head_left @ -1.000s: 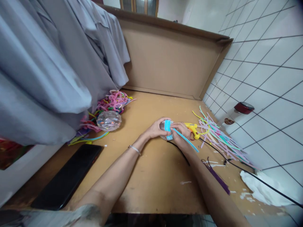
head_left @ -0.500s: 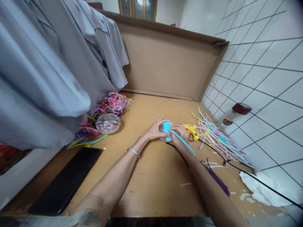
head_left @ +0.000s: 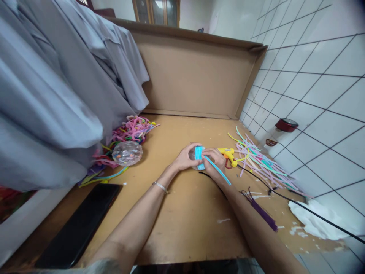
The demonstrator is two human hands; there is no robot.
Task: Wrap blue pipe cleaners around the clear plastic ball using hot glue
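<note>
A small clear round container has bright blue strips wound around its middle. My left hand grips it from the left, thumb and fingers around its side. On its right, my right hand pinches the blue strip against the windings, and the strip's loose end slants down over the wrist. Just behind my right hand lies a yellow glue gun, its nozzle end hidden by the hand.
Pastel strips lie at right near a red-lidded jar. A clear ball sits by tangled pink strips. A phone lies front left; a purple tassel, black cord and white tissue lie right.
The view has shifted slightly, so the table items appear a little displaced. Both hands keep their hold on the container and strip; the strip's loose end has swung slightly.
</note>
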